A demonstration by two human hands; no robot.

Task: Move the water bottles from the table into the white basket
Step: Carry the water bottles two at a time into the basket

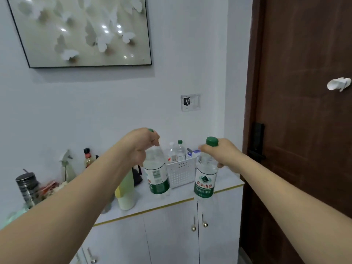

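Two bottles hang in the air, one in each hand, both upright and clear of the table (179,195). The left bottle (156,174) is clasped at its neck by the left hand (140,147), fingers curled round just under the green cap, so its body dangles below the fist. The right bottle (205,178) is gripped the same way by the right hand (222,152), cap poking up above the knuckles. A neck grip leaves each base free, probably so it can be lowered straight down.

Between and just beyond the hands sits the basket (181,173), already holding at least two bottles upright. The space left inside looks tight.

Left of the left hand stand a pale cup (125,195) and a steel flask (27,187), both well apart from the basket.
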